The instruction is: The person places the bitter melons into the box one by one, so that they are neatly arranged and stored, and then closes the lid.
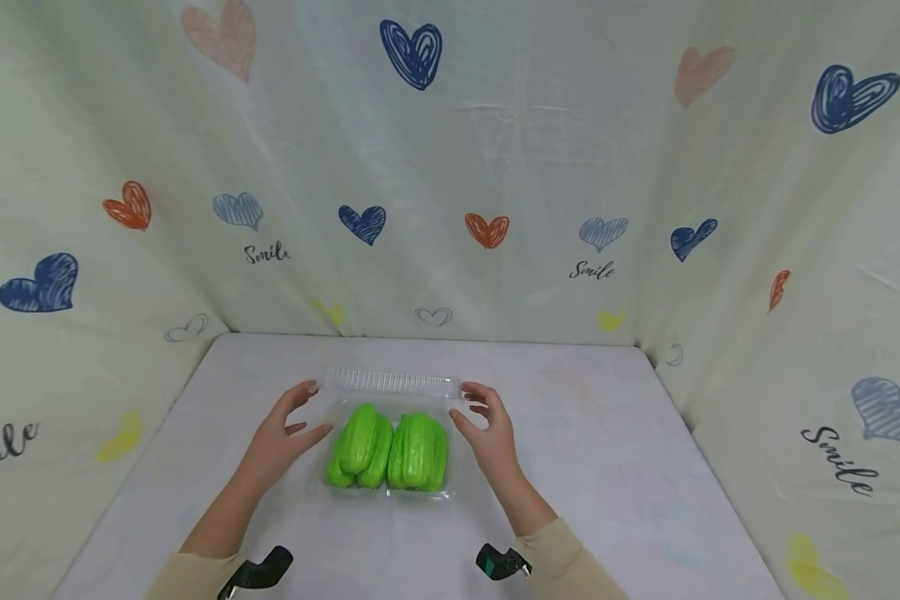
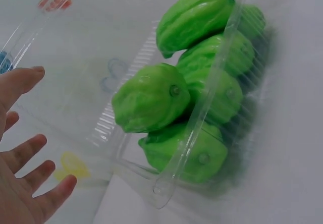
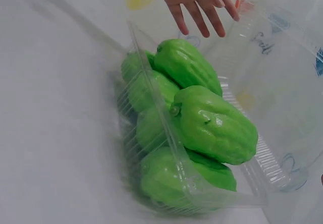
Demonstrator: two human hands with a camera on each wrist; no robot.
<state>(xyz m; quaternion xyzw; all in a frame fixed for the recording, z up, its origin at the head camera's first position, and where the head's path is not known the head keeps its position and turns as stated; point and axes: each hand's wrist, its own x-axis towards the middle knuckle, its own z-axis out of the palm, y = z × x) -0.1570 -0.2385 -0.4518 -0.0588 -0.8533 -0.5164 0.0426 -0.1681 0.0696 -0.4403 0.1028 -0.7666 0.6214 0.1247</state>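
A clear plastic clamshell box point(image 1: 438, 495) sits on the table, holding several bright green, ridged vegetables point(image 1: 417, 450) that look like chayotes, stacked in two layers. Its transparent lid point(image 2: 65, 88) stands raised at the far side. My left hand point(image 1: 285, 429), fingers spread and slightly bent, is at the left end of the lid with nothing in its grasp. On the opposite side, my right hand point(image 1: 491, 429) has its fingertips right at the lid's right end, thumb apart from the fingers. Only a sliver of the right hand appears in the right wrist view.
The white table point(image 1: 585, 467) is bounded at the back and sides by a pale curtain point(image 1: 450, 150) printed with hearts and the word Smile. A dark wrist device point(image 1: 264, 570) sits at the left sleeve, and another dark device point(image 1: 501, 562) at the right sleeve.
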